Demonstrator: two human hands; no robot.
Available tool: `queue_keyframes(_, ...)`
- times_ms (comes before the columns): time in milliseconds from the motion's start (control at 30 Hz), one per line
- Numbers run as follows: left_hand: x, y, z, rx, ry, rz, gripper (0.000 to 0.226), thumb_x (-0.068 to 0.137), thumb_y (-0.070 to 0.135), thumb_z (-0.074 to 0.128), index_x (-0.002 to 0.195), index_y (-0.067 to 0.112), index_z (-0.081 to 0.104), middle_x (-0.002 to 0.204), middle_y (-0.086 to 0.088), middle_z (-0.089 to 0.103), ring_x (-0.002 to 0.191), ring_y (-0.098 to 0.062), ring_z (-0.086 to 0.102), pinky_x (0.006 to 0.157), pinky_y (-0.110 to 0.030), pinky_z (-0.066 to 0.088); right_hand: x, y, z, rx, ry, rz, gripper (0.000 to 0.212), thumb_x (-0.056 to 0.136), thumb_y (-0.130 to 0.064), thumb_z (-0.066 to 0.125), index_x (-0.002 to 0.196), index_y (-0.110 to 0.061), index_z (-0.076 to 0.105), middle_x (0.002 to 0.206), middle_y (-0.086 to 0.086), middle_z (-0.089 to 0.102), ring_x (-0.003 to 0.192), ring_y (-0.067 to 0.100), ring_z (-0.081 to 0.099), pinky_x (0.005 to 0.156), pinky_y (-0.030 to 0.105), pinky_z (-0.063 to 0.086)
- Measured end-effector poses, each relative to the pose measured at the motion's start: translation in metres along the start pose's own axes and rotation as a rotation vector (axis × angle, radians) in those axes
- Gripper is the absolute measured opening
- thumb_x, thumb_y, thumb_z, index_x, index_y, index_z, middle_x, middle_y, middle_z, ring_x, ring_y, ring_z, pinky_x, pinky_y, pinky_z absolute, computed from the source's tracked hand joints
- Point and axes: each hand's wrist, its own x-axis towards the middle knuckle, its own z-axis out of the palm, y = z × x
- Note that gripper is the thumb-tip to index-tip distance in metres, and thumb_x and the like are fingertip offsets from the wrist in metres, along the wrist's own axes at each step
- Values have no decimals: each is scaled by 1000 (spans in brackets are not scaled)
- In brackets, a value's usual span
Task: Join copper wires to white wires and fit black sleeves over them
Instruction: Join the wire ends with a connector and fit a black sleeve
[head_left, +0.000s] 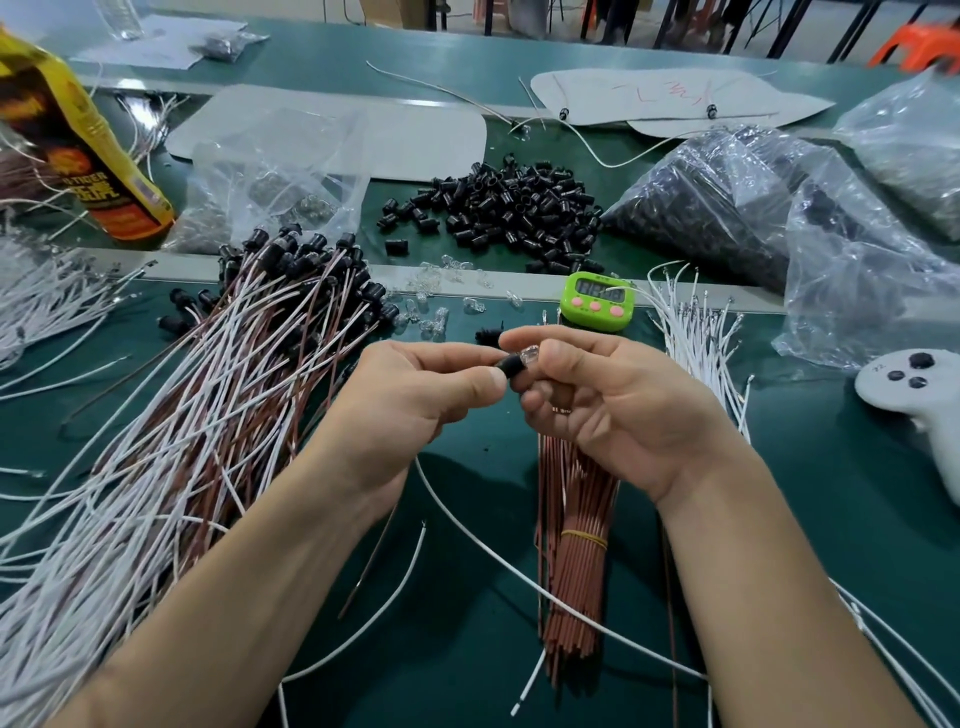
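The green worktop (467, 597) is smooth and matte, and most of its left part is covered by the big fan of finished pieces (208, 395): thin white and brown-copper wires lying together, each pair ending in a black sleeve at the far end, so I judge that a large share of the work is already done. Much is left also: a tied bundle of copper wires (574, 561), straight and stiff-looking with a yellow rubber band around it, lies under the right wrist, a loose sheaf of white wires (696, 338) with small metal ends lies to the right, and a heap of black sleeves (511, 213), short glossy plastic tubes, waits in the middle behind. Small clear bulbs (431, 306) are scattered near the green timer (597, 301). Between the hands, the left hand (415, 400) pinches one black sleeve (510, 367) with thumb and forefinger, and the right hand (618, 400) pinches a clear bulb-like part (527, 357) at its mouth; this piece seems almost complete.
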Motion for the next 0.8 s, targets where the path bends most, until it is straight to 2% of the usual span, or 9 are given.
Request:
queue_keyframes(133,1,-1,0,5,18,2,25,82,4,75,79,26,84,49,12,53,44,0,33,42,-9,29,-1,-1,-1,58,-34,36,29,85,-11,65,109,-5,80,99,16,67,84,22,62,78,31,55)
queue_keyframes(233,1,-1,3,-41,5,19,18,86,2,71,82,15,82,50,14,55,41,1,41,42,-7,32,0,3,5,138,-83,34,30,92,-14,59,113,-4,78,111,15,70,105,28,66,90,46,59)
queue_keyframes(300,1,-2,7,-42,15,58,20,89,-3,68,86,14,78,53,13,63,41,3,50,45,-6,38,1,6,10,176,-82,48,31,92,-19,56,107,-4,79,108,15,73,102,29,71,88,49,60)
queue_keyframes(400,2,-4,8,112,71,90,11,87,3,74,87,13,77,52,9,64,43,-1,49,46,-10,39,3,7,15,188,-11,80,31,85,-18,57,97,-2,81,107,18,75,97,30,73,87,50,63)
queue_keyframes(500,2,-5,8,76,54,82,14,89,-1,71,88,12,76,69,-15,74,57,-16,58,48,-17,44,4,6,14,271,23,103,29,81,-9,54,91,2,79,114,23,72,107,36,64,98,52,57)
queue_keyframes(567,0,-3,8,46,56,108,20,89,-5,69,87,13,78,80,-24,74,64,-24,59,51,-21,49,5,6,16,320,27,106,28,79,-4,54,88,3,80,116,24,71,109,38,58,100,52,55)
queue_keyframes(700,-1,-5,7,11,67,150,28,89,-7,68,85,17,81,75,-22,74,58,-16,60,51,-22,51,4,7,17,324,-2,82,28,79,-4,55,84,0,82,107,22,75,91,31,65,94,47,60)
queue_keyframes(800,0,-5,9,-10,86,173,26,87,-10,69,90,14,81,71,-27,70,49,-9,51,47,-16,42,4,8,19,309,16,59,27,78,-3,56,84,-1,82,109,21,76,95,34,66,91,49,61)
